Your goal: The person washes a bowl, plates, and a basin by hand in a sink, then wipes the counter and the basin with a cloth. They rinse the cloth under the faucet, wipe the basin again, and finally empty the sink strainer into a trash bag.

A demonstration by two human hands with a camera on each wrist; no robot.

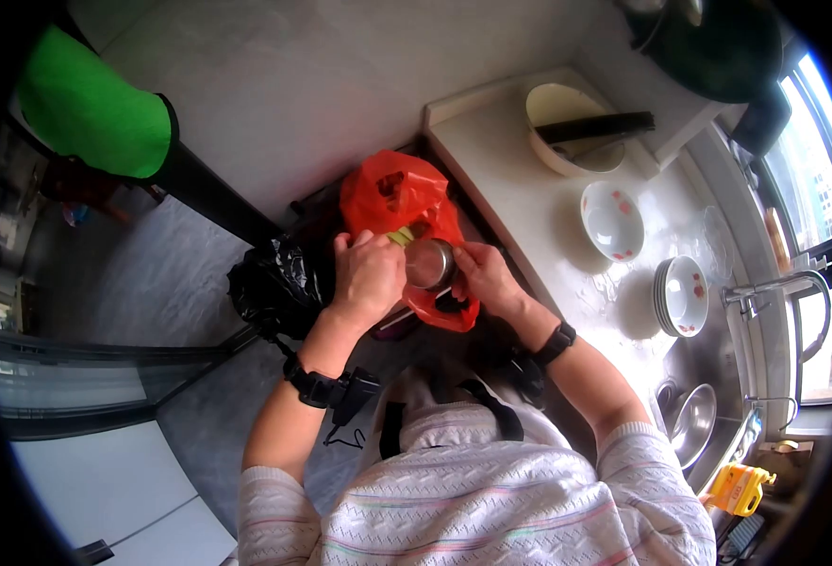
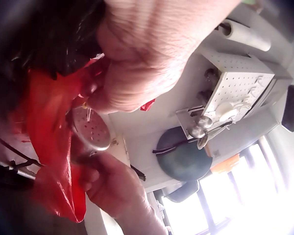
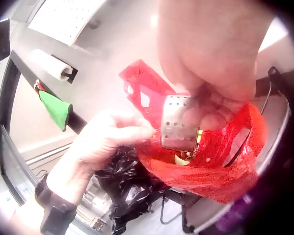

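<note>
A round metal strainer with small holes (image 1: 429,264) (image 2: 91,128) (image 3: 179,122) is tilted over an open red plastic bag (image 1: 402,189) (image 2: 51,127) (image 3: 201,171). My right hand (image 1: 491,278) (image 2: 118,188) (image 3: 210,63) grips the strainer by its side. At its rim, the thumb and fingers of my left hand (image 1: 371,280) (image 2: 142,54) (image 3: 105,139) pinch something small and thin. Yellow-green scraps (image 1: 402,237) (image 3: 183,159) show inside the bag.
Left of the red bag hangs a black plastic bag (image 1: 279,288). On the counter (image 1: 501,179) at the right are a cream basin (image 1: 572,165), a white bowl (image 1: 612,222) and stacked bowls (image 1: 685,297), near the faucet (image 1: 793,278).
</note>
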